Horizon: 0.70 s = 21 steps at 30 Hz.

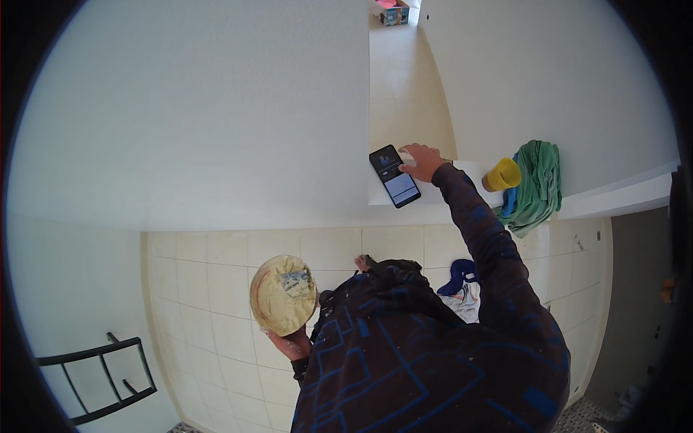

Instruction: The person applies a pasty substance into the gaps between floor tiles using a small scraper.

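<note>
The left hand is clamped beneath the bowl of paste above the floor, probably heavy, best cradled underneath, while the right hand, fingers apart, meets the phone near the near-left corner of the ledge, likely slick, fragile, best edge-held.

Phone screen, perhaps lettered, unreadably small

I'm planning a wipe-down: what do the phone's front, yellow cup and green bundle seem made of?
Phone: probably glass-fronted, smooth, with a flat lit screen. Yellow cup: perhaps plastic, smooth, with a bright-coloured wall. Green bundle: likely cloth, matte, with soft folds.
</note>
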Each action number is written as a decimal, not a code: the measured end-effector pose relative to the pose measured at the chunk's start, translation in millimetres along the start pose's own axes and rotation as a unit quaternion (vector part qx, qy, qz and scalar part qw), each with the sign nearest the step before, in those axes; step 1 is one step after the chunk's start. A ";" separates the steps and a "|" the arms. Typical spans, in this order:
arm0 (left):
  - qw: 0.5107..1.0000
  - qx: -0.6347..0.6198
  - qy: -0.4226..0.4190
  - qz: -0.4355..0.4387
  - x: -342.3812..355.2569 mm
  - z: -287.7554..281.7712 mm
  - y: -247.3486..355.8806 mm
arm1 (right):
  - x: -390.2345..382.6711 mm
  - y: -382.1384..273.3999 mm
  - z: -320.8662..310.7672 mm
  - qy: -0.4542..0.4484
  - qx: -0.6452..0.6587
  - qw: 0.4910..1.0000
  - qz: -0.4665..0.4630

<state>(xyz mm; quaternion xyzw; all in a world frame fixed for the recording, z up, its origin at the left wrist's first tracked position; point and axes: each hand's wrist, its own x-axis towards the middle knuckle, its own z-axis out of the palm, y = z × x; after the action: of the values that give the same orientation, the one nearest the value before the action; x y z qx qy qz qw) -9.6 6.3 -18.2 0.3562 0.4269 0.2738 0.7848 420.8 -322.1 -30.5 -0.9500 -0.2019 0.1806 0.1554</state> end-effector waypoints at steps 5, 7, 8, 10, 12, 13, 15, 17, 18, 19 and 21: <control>1.000 0.009 0.014 0.003 -3.1 6.6 1.3 | -6.2 -8.7 3.2 0.056 0.010 0.998 -0.041; 1.000 -0.002 0.004 -0.001 0.0 1.7 0.8 | -6.1 -13.3 4.1 0.046 -0.009 0.998 -0.038; 1.000 -0.012 -0.006 -0.004 2.1 -1.4 0.3 | -6.2 -15.3 4.6 0.036 -0.027 0.998 -0.034; 1.000 -0.010 0.007 -0.005 6.1 -6.7 -0.9 | -6.5 -18.9 5.0 0.039 -0.026 0.998 -0.036; 1.000 -0.008 0.019 -0.007 5.5 -5.3 -1.3 | -4.9 -16.5 6.6 0.042 -0.025 0.998 -0.036; 1.000 0.004 0.030 0.001 3.1 -0.2 -1.1 | -3.4 -11.4 6.9 0.056 -0.003 0.997 -0.044; 0.999 0.017 0.040 0.008 0.6 3.5 -0.2 | 1.0 -3.8 9.4 0.071 0.019 0.996 -0.051; 1.000 -0.012 0.018 -0.009 0.2 3.7 0.7 | 4.9 2.8 12.7 0.086 0.000 0.996 -0.037; 1.000 -0.012 0.019 -0.008 -0.9 5.4 2.2 | 4.9 0.4 13.0 0.085 0.000 0.996 -0.038; 1.000 -0.014 0.022 -0.005 -2.2 8.5 3.5 | 4.4 -1.8 13.2 0.094 0.001 0.995 -0.038; 1.000 -0.016 0.025 -0.001 -2.4 8.6 4.0 | 3.9 -5.6 11.5 0.103 0.001 0.994 -0.037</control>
<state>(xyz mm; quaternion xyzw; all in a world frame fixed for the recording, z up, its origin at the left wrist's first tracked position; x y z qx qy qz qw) -3.8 4.2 -10.6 0.3364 0.4426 0.2886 0.7795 417.6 -313.0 -39.7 -0.9552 -0.2200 0.0758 0.1828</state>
